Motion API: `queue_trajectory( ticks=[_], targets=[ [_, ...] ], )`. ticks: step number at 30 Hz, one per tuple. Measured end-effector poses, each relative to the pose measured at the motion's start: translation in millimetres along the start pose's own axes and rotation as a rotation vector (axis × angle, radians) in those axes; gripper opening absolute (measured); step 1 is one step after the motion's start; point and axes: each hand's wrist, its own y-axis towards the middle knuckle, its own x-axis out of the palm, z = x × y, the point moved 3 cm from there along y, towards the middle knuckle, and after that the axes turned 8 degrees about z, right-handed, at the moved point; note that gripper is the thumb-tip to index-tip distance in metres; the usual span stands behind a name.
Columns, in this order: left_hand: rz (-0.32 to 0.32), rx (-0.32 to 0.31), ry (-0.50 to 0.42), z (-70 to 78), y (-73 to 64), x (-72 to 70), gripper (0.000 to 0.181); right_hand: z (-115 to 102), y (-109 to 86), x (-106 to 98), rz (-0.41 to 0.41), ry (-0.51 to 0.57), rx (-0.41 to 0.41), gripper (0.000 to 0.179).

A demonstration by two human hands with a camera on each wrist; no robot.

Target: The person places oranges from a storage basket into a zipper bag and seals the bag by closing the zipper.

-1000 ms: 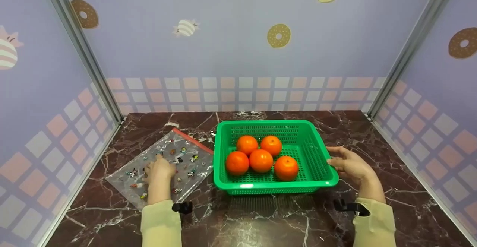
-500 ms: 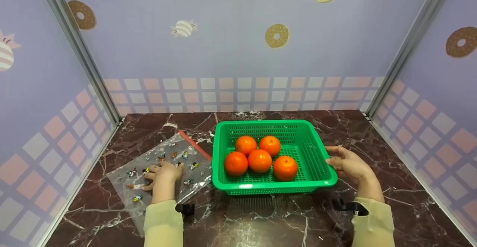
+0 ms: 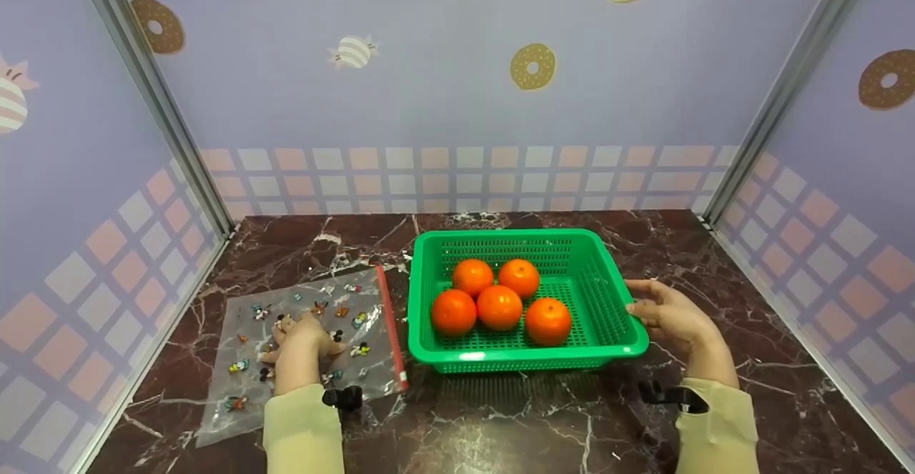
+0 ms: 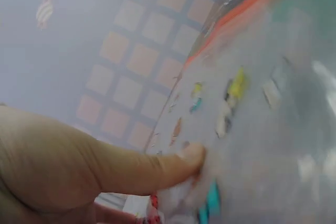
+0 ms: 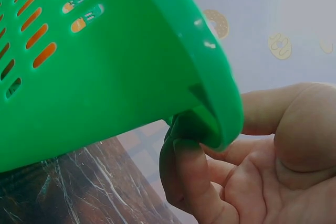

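A clear plastic zip bag (image 3: 368, 374) with a red zip edge, printed or filled with several small colourful cartoon figures, lies flat on the left of the table. My left hand (image 3: 300, 345) rests on it with the fingers spread; in the left wrist view the thumb (image 4: 152, 171) lies straight along the plastic. To the right stands a green perforated basket (image 3: 600, 352) holding several oranges (image 3: 499, 307). My right hand (image 3: 675, 320) grips the basket's right rim. The right wrist view has the fingers (image 5: 194, 177) curled up under that rim (image 5: 231, 103).
The dark red marble-patterned tabletop (image 3: 500, 424) is enclosed by a purple back wall (image 3: 443, 88) and side walls with metal corner posts (image 3: 143, 88). A narrow strip of table separates the bag's red edge from the basket.
The bag has turned clockwise under my left hand, its red edge swinging from slanted to nearly upright beside the basket. My right hand and the basket stay where they were.
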Motion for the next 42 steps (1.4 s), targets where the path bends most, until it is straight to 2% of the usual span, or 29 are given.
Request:
queue_trajectory(
  ticks=[4, 11, 13, 17, 21, 26, 30, 34, 38, 42],
  targets=[
    [-0.015, 0.013, 0.023, -0.7, -1.9, -4.1, 0.106, 0.3, 0.2, -0.4, 0.0, -0.008, -0.005, 0.07],
    [0.006, 0.02, 0.009, 5.0, -3.1, -3.8, 0.1, 0.0, -0.1, 0.1, 0.005, -0.006, 0.0, 0.07],
    [0.043, 0.042, 0.012, 10.9, -5.5, -4.2, 0.096, 0.0, 0.0, 0.1, 0.0, 0.009, 0.003, 0.071],
    [0.179, 0.129, 0.017, 28.9, -10.8, -2.3, 0.073, 0.4, 0.5, 0.2, -0.012, 0.043, 0.01, 0.072],
    [0.238, 0.213, 0.018, 50.6, -16.0, 8.1, 0.053, 0.5, 0.6, 0.7, -0.024, 0.056, 0.008, 0.073],
    [0.226, 0.255, 0.043, 71.0, -19.1, 28.7, 0.046, 0.3, 0.5, 0.2, -0.014, 0.037, 0.001, 0.071],
    [0.246, 0.252, 0.107, 77.4, -19.2, 42.3, 0.048, 0.5, 0.4, -0.1, -0.014, 0.023, 0.003, 0.071],
    [0.267, 0.283, 0.186, 81.8, -20.4, 53.0, 0.05, 0.7, 0.5, -0.2, -0.018, 0.041, 0.004, 0.072],
    [0.291, 0.322, 0.246, 86.0, -20.5, 60.8, 0.04, 0.6, 0.4, -0.4, -0.012, 0.035, 0.006, 0.072],
    [0.328, 0.304, 0.239, 87.1, -19.9, 62.6, 0.028, 0.6, 0.3, -0.3, -0.009, 0.024, 0.005, 0.072]
  ],
)
